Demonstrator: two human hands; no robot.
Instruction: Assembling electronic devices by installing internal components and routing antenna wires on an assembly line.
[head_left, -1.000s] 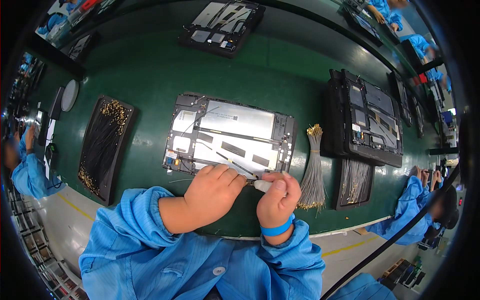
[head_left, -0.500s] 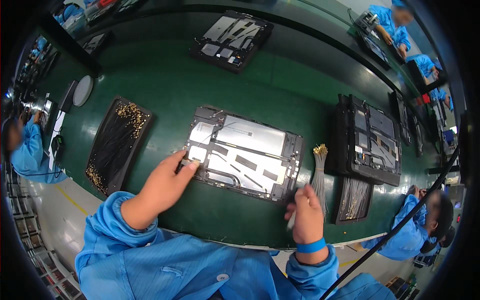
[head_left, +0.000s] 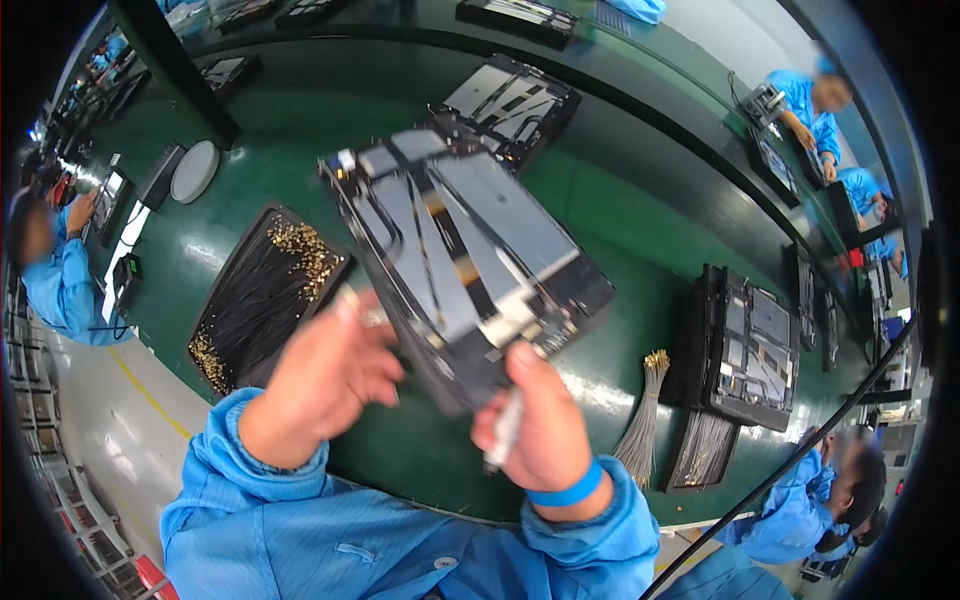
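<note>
An opened tablet (head_left: 515, 215), with silver battery plates and black cables showing, is held tilted above the bench. My right hand (head_left: 548, 430) grips its near edge, thumb on top. A white pen-like tool (head_left: 508, 425) is also tucked in that hand's fingers. My left hand (head_left: 325, 375) is open beside the tablet's left edge, its fingers apart and slightly blurred; it appears to hold nothing. Left of it lies a black tray (head_left: 345, 268) full of black cables with gold ends. Just beyond the held tablet, a second opened tablet (head_left: 545, 95) rests in a dark tray.
At the right, a stack of black trays (head_left: 690, 345) carries another opened tablet. Beside it are a bundle of grey cables (head_left: 640, 420) and a tray of grey cables (head_left: 705, 455). A round whitish disc (head_left: 195, 172) sits far left. People in blue work nearby.
The tablet has come up off the bench, turned and tilted. My right hand has taken hold of its near edge; my left hand has come off it. The view has shifted a little.
</note>
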